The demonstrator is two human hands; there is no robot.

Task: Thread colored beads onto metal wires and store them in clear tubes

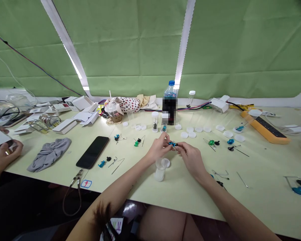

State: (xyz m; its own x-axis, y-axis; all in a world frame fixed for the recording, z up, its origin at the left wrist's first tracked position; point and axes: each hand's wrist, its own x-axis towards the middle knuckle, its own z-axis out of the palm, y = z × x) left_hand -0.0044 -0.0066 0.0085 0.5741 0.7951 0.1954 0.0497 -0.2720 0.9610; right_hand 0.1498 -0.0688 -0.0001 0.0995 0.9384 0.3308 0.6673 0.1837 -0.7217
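My left hand (158, 147) and my right hand (189, 155) meet above the pale green table (266, 187), both pinching a small blue part (172, 144) between their fingertips. Just below them stands an open clear plastic vial (160, 169) with its white cap beside it. Small blue, green and black knobs with thin metal wires lie scattered around, such as a green one (136, 143) and a blue one (102, 163).
A black phone (93, 151) and a grey cloth (50, 154) lie to the left. A capped bottle (170, 103), vials and white caps (191, 134) stand behind. A yellow power strip (266, 127) sits at the right. Another person's hand (5, 154) rests at the far left.
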